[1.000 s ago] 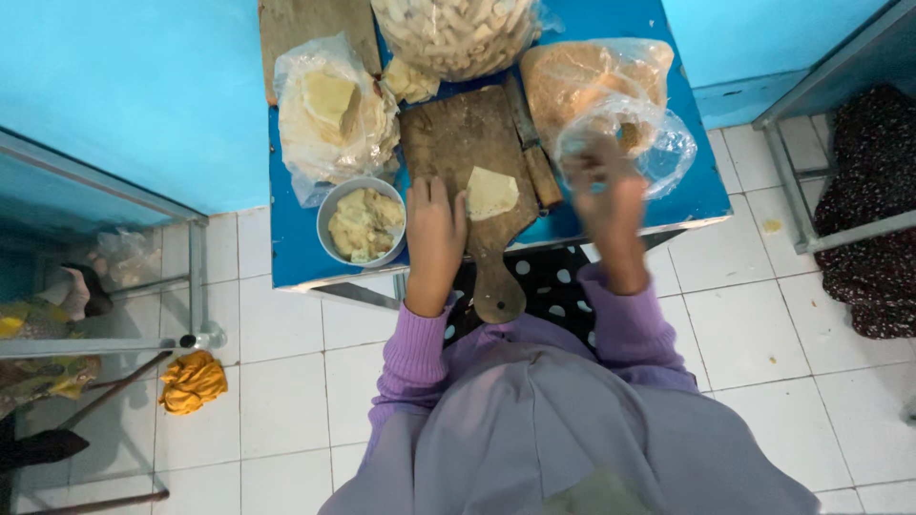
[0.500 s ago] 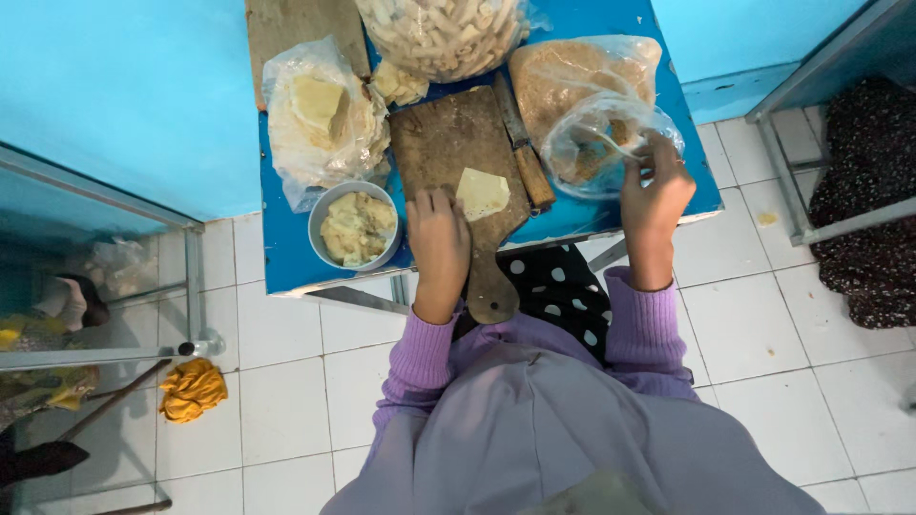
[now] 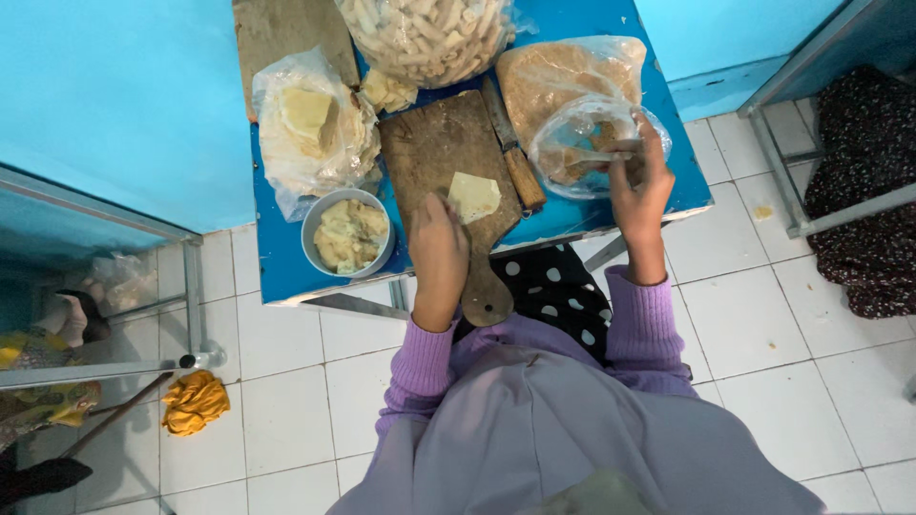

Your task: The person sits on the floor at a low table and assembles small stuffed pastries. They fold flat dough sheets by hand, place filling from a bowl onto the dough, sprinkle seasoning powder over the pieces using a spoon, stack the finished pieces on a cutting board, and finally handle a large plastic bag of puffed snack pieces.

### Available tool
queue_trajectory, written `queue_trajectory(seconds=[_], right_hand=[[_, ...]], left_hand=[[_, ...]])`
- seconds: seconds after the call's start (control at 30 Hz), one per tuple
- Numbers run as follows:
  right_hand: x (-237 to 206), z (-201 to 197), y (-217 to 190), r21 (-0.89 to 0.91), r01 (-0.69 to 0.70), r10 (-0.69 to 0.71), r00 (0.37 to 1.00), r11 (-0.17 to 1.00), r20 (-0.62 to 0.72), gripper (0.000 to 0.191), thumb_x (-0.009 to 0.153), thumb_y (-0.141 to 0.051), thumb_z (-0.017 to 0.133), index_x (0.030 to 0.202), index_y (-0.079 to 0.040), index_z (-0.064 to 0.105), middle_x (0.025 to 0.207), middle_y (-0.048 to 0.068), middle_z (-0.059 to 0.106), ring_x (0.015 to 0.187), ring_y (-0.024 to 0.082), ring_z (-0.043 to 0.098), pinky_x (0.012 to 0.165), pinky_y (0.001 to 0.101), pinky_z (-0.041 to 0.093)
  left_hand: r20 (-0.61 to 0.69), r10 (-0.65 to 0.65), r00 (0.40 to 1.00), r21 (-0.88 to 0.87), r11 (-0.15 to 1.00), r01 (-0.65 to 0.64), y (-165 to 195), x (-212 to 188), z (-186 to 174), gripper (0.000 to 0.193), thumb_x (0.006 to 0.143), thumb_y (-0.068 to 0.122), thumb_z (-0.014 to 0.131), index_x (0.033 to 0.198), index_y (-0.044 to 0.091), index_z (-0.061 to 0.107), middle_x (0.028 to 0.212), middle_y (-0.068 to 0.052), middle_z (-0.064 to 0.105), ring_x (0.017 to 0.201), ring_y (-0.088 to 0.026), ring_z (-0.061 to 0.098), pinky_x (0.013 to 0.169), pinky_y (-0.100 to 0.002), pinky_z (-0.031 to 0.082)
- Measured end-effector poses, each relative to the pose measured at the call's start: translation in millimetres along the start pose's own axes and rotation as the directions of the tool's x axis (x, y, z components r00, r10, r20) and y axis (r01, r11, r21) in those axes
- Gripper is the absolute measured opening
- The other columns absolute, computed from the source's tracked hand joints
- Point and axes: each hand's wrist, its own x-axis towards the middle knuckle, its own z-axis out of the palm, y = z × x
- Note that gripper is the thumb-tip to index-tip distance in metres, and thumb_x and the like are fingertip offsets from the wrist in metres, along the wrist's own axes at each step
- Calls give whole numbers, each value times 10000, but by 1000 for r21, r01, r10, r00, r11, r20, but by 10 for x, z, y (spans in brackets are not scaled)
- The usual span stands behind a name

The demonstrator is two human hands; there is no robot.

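The left hand [image 3: 438, 250] is laid flat on the wooden board [image 3: 441, 157], fingers together, just touching the pale square wrapper [image 3: 473, 196] that lies on the board. The right hand [image 3: 637, 186] is closed on the rim of a clear plastic bag [image 3: 584, 143] at the right of the blue table [image 3: 277, 262]. A knife [image 3: 513, 153] is seen beside the board, a bowl of filling [image 3: 347, 234] to its left.
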Motion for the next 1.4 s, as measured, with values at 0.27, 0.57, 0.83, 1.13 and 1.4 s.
queue_trajectory(seconds=[0.27,0.57,0.83,1.13,1.4], right_hand=[[-5,56,-2,-17,35,-34,998,999,50,631,1002,165,589,1581,-17,416,1111,184,760,1005,214,774,846,317,645],[-31,-213,131,152,-153,171,979,977,-113,598,1025,144,546,1591,10,407,1062,177,765,789,162,722,721,259,575],[-182,-168,-68,275,-129,179,970,953,-165,534,1029,135,585,1525,6,434,1034,189,749,754,179,697,698,270,563],[-488,814,-310,410,-40,-4,994,911,105,467,1041,120,602,1461,18,426,1132,205,732,899,208,735,807,311,620],[-542,702,-553,-91,489,-466,863,867,194,316,968,101,660,1225,-72,598,1155,157,750,1079,309,751,885,385,618]], left_hand=[[-61,69,996,-135,988,-77,64,-11,-84,262,893,-58,620,1145,-36,550,995,-241,611,957,-447,598,828,-515,464],[-77,-2,997,-333,943,-23,-48,-69,-137,199,932,-89,589,1113,-54,513,1022,-237,599,903,-408,611,783,-465,499],[-46,-50,998,-295,955,34,-24,-160,-210,327,952,-37,616,1265,-63,526,963,-217,618,841,-368,649,738,-453,513],[-108,-33,994,-192,981,12,20,-153,-229,253,980,-4,627,1217,-57,555,970,-215,624,865,-387,641,741,-468,501],[-126,-15,992,-95,995,3,42,-138,-224,295,944,8,662,1185,-71,510,973,-219,563,876,-420,578,765,-493,459]])
